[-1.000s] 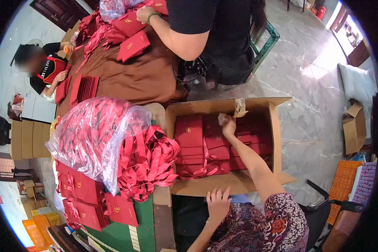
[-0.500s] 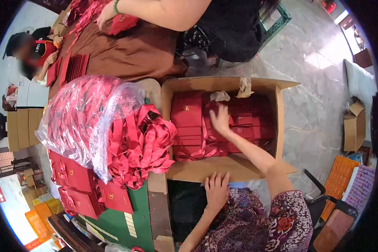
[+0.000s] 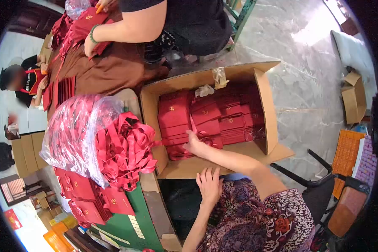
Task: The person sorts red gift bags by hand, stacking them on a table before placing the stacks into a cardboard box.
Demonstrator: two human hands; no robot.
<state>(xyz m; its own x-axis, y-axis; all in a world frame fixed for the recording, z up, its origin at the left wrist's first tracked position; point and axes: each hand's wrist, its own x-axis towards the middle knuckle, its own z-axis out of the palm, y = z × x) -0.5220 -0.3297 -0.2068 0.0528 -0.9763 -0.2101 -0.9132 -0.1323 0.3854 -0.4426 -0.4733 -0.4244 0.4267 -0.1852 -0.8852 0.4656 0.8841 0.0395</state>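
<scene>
An open cardboard box (image 3: 206, 168) in front of me holds stacked red gift bags (image 3: 206, 112) with small gold emblems. My right hand (image 3: 194, 145) reaches into its near left part, touching the bags by their pink-red ribbon handles (image 3: 212, 142). Its visible fingers are apart; part of the hand's underside is hidden. My left hand (image 3: 209, 187) rests against the near edge of the box, fingers stretched and spread, holding nothing. Left of the box, a clear plastic bag (image 3: 69, 138) is full of red ribbon pieces, and loose red ribbons (image 3: 126, 147) spill from it.
More red gift bags (image 3: 84, 189) lie on a green surface (image 3: 138, 210) at left. At a brown-covered table (image 3: 113, 71), one person in black (image 3: 189, 25) handles red bags; another person (image 3: 31, 84) sits farther left. A black-framed chair (image 3: 315, 185) stands at right.
My right hand has moved left and nearer to me inside the box. A bag in the middle now lies tilted with its emblem showing. The co-worker's arm has shifted, and the view has turned.
</scene>
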